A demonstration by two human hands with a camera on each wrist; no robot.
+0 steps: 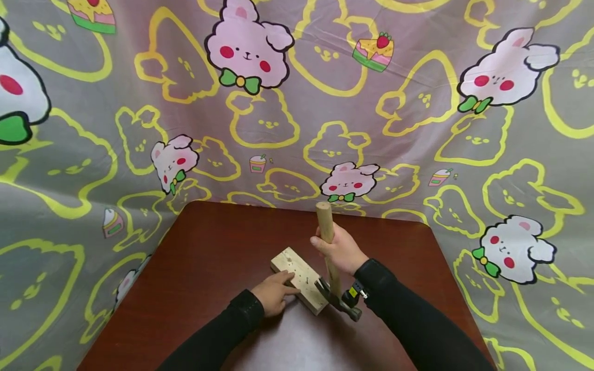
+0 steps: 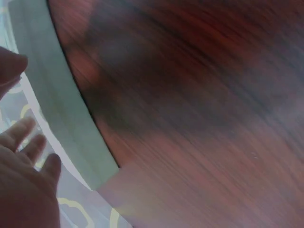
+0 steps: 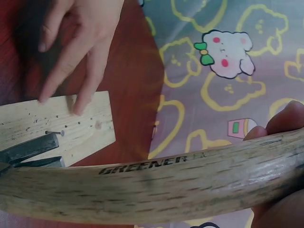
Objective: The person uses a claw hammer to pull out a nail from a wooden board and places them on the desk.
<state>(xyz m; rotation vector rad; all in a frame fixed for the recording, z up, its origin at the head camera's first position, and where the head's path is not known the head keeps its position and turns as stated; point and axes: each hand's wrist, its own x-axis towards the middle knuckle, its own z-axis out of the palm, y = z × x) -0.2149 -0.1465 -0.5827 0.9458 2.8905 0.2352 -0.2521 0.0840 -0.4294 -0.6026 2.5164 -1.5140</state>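
A claw hammer (image 1: 326,224) stands nearly upright in my right hand (image 1: 344,251), its wooden handle pointing up and its head down. The pale wooden board (image 1: 297,269) lies slantwise on the table, dotted with small dark holes. In the right wrist view a nail (image 3: 56,133) sticks out of the board, close to the tips of the hammer's claw (image 3: 35,146); I cannot tell whether they touch. My left hand (image 1: 271,295) rests extended fingertips on the board's near-left edge. The left wrist view shows only part of that hand (image 2: 26,187), and no board.
A dark red-brown table (image 1: 209,257) carries the board. Around its far side and both sides hangs a grey curtain (image 1: 278,118) printed with rabbits and yellow outlines. A pale strip (image 2: 71,109) runs along the table's edge in the left wrist view.
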